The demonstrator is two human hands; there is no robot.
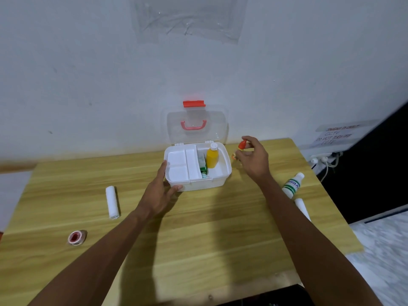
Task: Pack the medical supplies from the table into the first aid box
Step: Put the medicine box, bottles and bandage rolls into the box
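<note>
The white first aid box (pixel 217 181) stands open at the table's back middle, its clear lid (pixel 196 127) leaning against the wall. Inside it stand a yellow bottle (pixel 212 157) and a green packet (pixel 203 167). My left hand (pixel 162 188) grips the box's front left corner. Just right of the box, my right hand (pixel 252 159) holds a small red-capped bottle (pixel 242 145) above the table. On the table lie a white bandage roll (pixel 112 202) at the left, a red-cored tape roll (pixel 76 237) at the front left, a green-and-white bottle (pixel 292 184) and another white roll (pixel 302 208) at the right.
The wooden table (pixel 198 235) stands against a white wall. Its right edge runs close to the green-and-white bottle. A power strip with cables (pixel 322 159) and a paper notice (pixel 335 134) sit beyond the table's right back corner.
</note>
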